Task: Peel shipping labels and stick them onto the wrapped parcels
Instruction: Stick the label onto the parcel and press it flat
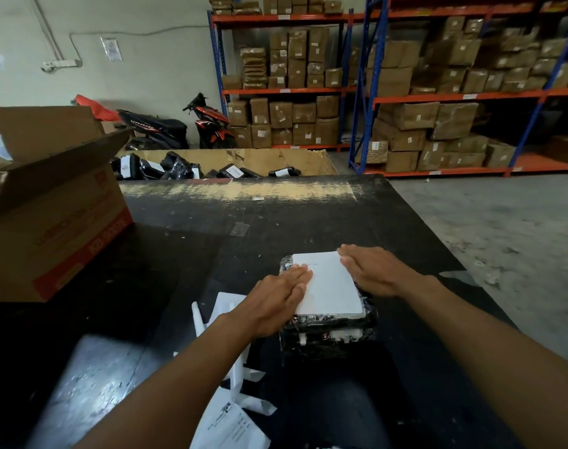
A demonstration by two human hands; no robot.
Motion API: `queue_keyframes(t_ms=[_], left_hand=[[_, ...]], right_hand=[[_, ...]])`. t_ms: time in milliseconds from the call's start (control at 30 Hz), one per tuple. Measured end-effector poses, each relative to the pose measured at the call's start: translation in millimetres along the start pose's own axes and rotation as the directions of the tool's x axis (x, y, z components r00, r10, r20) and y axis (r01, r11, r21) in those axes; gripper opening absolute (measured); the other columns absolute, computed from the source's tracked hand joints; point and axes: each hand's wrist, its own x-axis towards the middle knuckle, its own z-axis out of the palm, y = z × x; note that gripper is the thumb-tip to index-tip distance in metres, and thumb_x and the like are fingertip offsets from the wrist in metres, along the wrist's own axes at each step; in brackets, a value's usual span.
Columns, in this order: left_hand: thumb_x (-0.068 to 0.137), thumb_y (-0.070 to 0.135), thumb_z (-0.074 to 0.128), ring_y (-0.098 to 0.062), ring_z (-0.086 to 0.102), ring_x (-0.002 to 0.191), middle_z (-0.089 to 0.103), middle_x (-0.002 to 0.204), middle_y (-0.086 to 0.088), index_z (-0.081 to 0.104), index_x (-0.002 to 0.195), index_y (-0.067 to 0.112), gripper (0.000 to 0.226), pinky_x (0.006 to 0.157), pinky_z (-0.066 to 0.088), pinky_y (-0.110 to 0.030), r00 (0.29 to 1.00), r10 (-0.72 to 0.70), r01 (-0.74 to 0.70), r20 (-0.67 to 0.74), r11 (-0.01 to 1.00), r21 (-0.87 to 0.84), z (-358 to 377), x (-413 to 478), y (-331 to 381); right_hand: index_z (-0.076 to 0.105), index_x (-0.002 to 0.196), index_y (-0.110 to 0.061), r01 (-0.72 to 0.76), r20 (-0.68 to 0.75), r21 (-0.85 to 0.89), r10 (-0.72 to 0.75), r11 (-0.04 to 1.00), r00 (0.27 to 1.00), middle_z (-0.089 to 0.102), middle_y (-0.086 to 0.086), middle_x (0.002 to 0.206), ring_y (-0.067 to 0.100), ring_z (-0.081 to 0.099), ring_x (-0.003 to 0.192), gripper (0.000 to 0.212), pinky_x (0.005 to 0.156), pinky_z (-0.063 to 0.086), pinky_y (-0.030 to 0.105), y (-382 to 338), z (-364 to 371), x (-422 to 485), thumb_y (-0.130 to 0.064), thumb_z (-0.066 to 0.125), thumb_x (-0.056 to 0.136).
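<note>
White label (329, 286) lies flat on the black wrapped parcel (328, 338), its long axis pointing away and slightly left. Left hand (278, 299) and right hand (373, 270), fingers straight, press its sides.

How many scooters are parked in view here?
2. A black scooter stands by the back wall behind the bin; a red-and-black scooter stands just right of it, beside the shelves. The box at left may hide others.
</note>
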Motion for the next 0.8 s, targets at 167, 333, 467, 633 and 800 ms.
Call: queue_keyframes(t_ms=[167, 333, 467, 633, 800], left_hand=[[0.107, 0.025, 0.028, -0.009, 0.019, 0.148, 0.023, 0.161, 0.005, 0.032, 0.152, 0.019, 0.046, 0.119, 0.014, -0.025, 1.000, -0.001, 0.001, 0.006, 1.000, 0.014, 1, 1, 0], [0.107, 0.026, 0.028, -0.010, 0.019, 0.148, 0.021, 0.161, 0.006, 0.029, 0.153, 0.021, 0.046, 0.118, 0.013, -0.023, 1.000, 0.009, -0.009, 0.020, 1.000, 0.029, -2, -3, 0], [0.107, 0.025, 0.026, -0.010, 0.016, 0.149, 0.018, 0.162, 0.005, 0.026, 0.154, 0.018, 0.047, 0.117, 0.011, -0.022, 0.999, 0.014, -0.016, 0.040, 0.999, 0.052, -4, -3, 2], [0.107, 0.025, 0.028, -0.012, 0.017, 0.149, 0.020, 0.162, 0.004, 0.028, 0.153, 0.019, 0.047, 0.119, 0.013, -0.026, 1.000, -0.008, 0.007, 0.017, 0.999, 0.045, -1, -3, 5], [0.107, 0.025, 0.027, -0.012, 0.018, 0.149, 0.020, 0.162, 0.003, 0.027, 0.154, 0.019, 0.047, 0.120, 0.014, -0.028, 0.999, -0.002, 0.000, 0.042, 0.998, 0.062, -4, -4, 6]], right_hand=[[0.056, 0.118, -0.010, -0.044, -0.034, 0.010, 0.044, 0.999, 0.998, 0.059, 0.013, 0.125, 0.034, 0.049, 0.127, 0.045, 0.107, 0.039, 0.048, 5, -10, -18, -0.038, 0.023, 0.105], [0.001, 0.157, -0.014, 0.167, 0.160, -0.028, -0.161, 0.985, 0.974, -0.004, 0.004, 0.165, 0.017, -0.008, 0.151, 0.062, 0.117, -0.002, 0.028, -23, 1, -38, -0.043, 0.020, 0.106], [0.017, 0.155, -0.010, 0.125, 0.226, -0.057, -0.109, 0.990, 0.968, 0.012, 0.007, 0.164, 0.018, 0.010, 0.151, 0.058, 0.121, 0.008, 0.031, -3, -10, -61, -0.041, 0.020, 0.106], [0.040, 0.145, -0.005, 0.144, 0.123, -0.118, -0.129, 0.982, 0.984, 0.033, 0.013, 0.157, 0.028, 0.029, 0.146, 0.051, 0.120, 0.022, 0.041, -23, -20, -47, -0.035, 0.024, 0.106], [0.006, 0.157, -0.010, 0.171, 0.208, -0.090, -0.150, 0.981, 0.967, 0.001, 0.007, 0.165, 0.018, 0.001, 0.152, 0.059, 0.122, 0.005, 0.032, -30, 2, -48, -0.038, 0.021, 0.107]])
